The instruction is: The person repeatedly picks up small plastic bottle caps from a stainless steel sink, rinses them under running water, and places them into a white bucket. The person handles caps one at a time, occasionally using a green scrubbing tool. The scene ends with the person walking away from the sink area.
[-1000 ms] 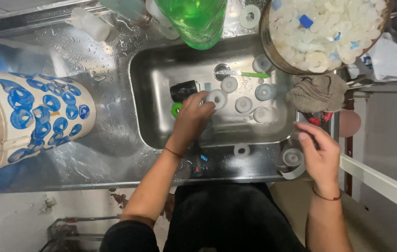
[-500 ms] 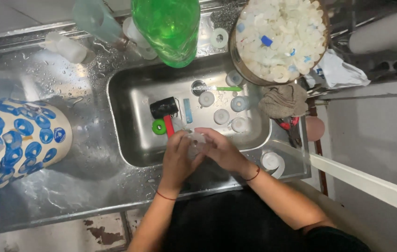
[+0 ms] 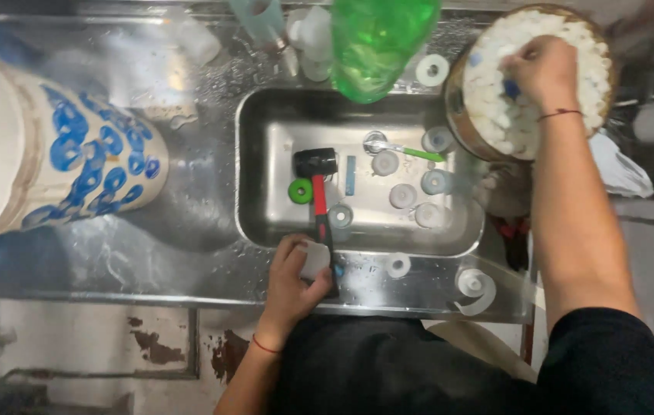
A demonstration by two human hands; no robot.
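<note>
My left hand (image 3: pixel 290 286) sits at the near edge of the worktop (image 3: pixel 150 253), just in front of the sink (image 3: pixel 254 192), with the fingers curled round a small translucent white cap (image 3: pixel 314 260) that I pinch against the thumb. It lies right beside the handle of the rubber mallet (image 3: pixel 317 180) (black head in the basin, red-and-black handle coming over the near rim toward me).

My right hand (image 3: pixel 546 73) is stretched to the far right corner, fingers closed down into the round basket (image 3: pixel 458 115) heaped with white caps; I judge it is picking out one piece, perhaps the blue bit (image 3: pixel 510 88) under the fingertips, though I cannot tell what is actually pinched.

So the step in hand looks like fetching a mating part for the cap my left holds. The next move, I reckon, calls for bringing the two together near the mallet, keeping the cap level.

Further out, grey discs (image 3: pixel 402 196) lie scattered on the sink floor with a green ring (image 3: pixel 301 190) and a green-handled tool (image 3: pixel 411 151); a green bottle (image 3: pixel 381 42) stands at the far rim, and a tub of blue caps (image 3: pixel 81 165) lies on the left.
</note>
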